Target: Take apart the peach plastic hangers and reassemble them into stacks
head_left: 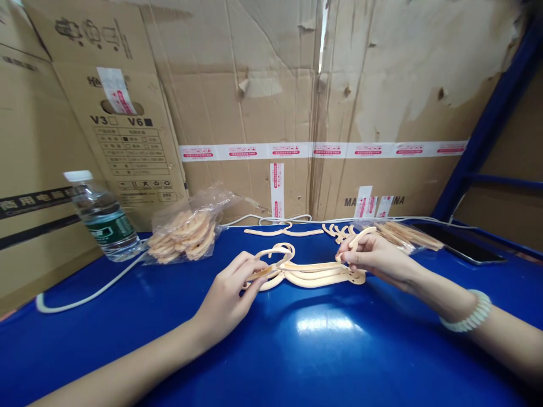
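My left hand [231,288] pinches the left part of a thin, pale tan curved piece [314,267], near a loop that bends up beside my fingers. At the other end of this piece is my right hand [373,257], its fingertips closed on a short curved part that sticks up. Under the held piece, similar flat pale pieces [316,280] lie on the blue table, with rounded ends and small holes at the right. Whether the held piece touches them is hard to tell.
Behind my hands lie a wavy strip [284,230] and small curved pieces [335,232]. A bottle [106,223] and a bag of pieces [184,232] stand left. At right are bagged strips [409,234] and a phone [460,243]. A white cable [93,297] crosses the blue table [254,362].
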